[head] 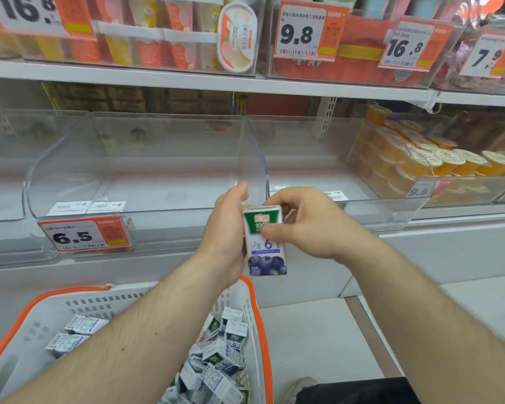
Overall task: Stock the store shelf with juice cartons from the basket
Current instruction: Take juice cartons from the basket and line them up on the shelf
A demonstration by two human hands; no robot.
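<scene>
Juice carton (265,243) upright, above basket (41,310), just below shelf (187,196) front. Left hand (226,237) gripping carton's left side, right hand (306,225) pinching top, both forearms stretched forward.

Centre frame: carton (266,243) between both hands, before the bins (164,158). Lower left: basket (21,325) holding cartons (222,357). Middle right: jelly cups (426,158) in shelf bin. Upper shelf (187,80) above.

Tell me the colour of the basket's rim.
Orange, on a white basket; seen in the head view.
</scene>
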